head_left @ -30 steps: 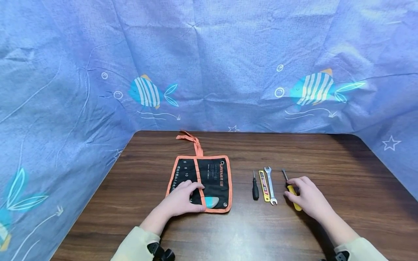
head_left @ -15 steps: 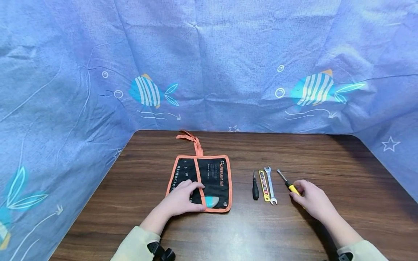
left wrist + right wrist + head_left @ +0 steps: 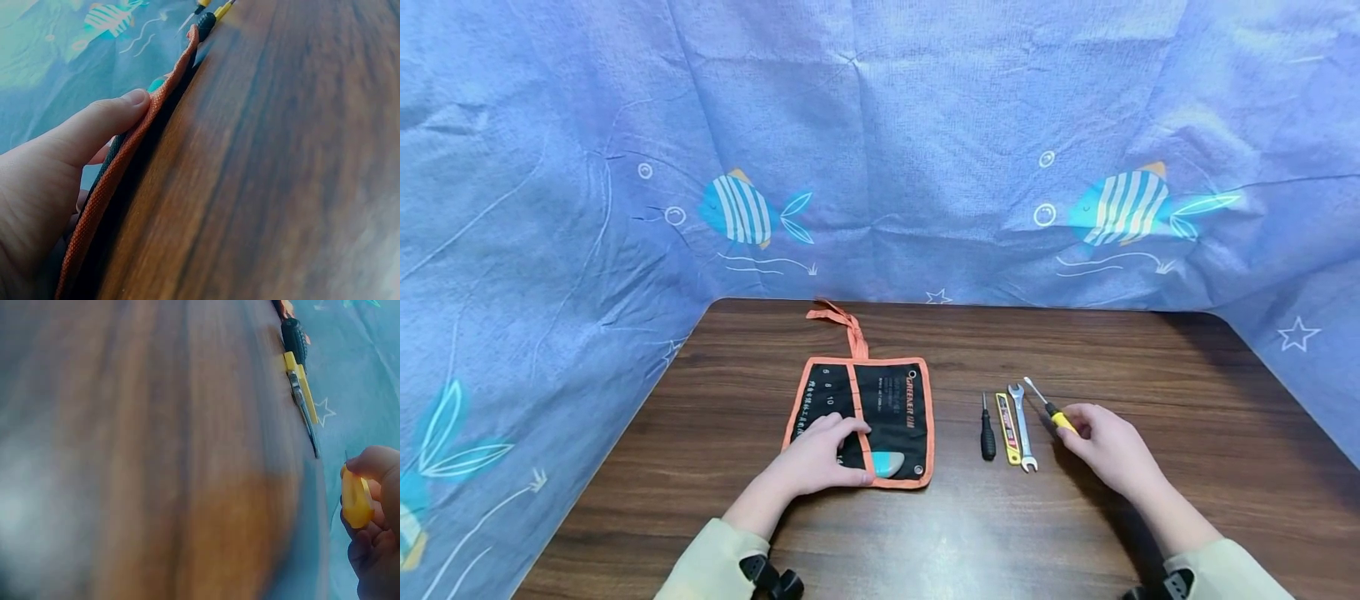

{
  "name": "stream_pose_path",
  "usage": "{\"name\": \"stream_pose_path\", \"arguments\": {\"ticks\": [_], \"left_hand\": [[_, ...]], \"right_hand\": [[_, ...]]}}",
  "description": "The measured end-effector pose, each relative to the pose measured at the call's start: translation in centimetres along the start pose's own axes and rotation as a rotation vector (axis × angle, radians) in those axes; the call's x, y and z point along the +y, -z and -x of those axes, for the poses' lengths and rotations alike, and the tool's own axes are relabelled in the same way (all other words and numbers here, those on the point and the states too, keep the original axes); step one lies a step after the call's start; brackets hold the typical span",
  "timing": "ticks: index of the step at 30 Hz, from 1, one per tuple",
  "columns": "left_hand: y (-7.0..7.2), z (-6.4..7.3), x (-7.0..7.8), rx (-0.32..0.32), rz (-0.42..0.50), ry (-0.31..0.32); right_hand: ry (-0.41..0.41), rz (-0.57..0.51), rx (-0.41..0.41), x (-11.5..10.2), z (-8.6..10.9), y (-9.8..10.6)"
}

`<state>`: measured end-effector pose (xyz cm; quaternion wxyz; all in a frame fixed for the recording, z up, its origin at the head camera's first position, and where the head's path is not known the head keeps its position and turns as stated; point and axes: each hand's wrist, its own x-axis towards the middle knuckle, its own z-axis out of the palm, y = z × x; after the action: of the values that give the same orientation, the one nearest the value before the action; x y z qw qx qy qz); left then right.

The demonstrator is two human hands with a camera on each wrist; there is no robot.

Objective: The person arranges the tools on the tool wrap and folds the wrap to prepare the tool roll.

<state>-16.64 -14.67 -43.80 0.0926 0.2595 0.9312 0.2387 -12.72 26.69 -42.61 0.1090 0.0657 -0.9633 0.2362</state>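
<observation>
A black tool pouch (image 3: 891,417) with orange edging lies flat on the table, a teal-and-grey end of something showing from its pocket. My left hand (image 3: 820,457) rests on its lower left part. The thumb lies at the bottom orange edge, also seen in the left wrist view with the pouch's edging (image 3: 119,162), and the fingers reach to the middle orange strip. At the right, my right hand (image 3: 1108,446) holds a yellow-and-black screwdriver (image 3: 1060,418) by the handle, between thumb and fingers. Its metal shaft points up and left, past the wrench (image 3: 1022,425).
Left of the held screwdriver, a small black screwdriver (image 3: 987,435), a yellow packaged strip (image 3: 1007,429) and the wrench lie side by side. Orange ties (image 3: 850,329) trail from the pouch's top. A blue fish-print cloth (image 3: 880,150) hangs behind the wooden table (image 3: 1000,542).
My right hand has gripped the yellow-and-black screwdriver and lifted it, its shaft swinging left toward the wrench's top. My left hand stays on the pouch.
</observation>
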Motion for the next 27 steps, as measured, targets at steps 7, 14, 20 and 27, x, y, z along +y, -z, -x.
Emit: {"name": "stream_pose_path", "arguments": {"ticks": [7, 14, 20, 27], "left_hand": [[0.1, 0.2, -0.1, 0.002, 0.005, 0.004], [0.1, 0.3, 0.0, 0.001, 0.008, 0.006], [0.2, 0.2, -0.1, 0.006, 0.003, 0.009], [0.0, -0.1, -0.1, -0.001, 0.005, -0.001]], "right_hand": [[0.050, -0.035, -0.060, -2.3, -1.5, -0.9], [0.154, -0.061, -0.091, -4.2, -2.4, -2.3], [0.253, -0.070, -0.175, -6.1, -3.3, -3.1], [0.370, -0.057, -0.299, -7.9, -4.4, -4.4]]}}
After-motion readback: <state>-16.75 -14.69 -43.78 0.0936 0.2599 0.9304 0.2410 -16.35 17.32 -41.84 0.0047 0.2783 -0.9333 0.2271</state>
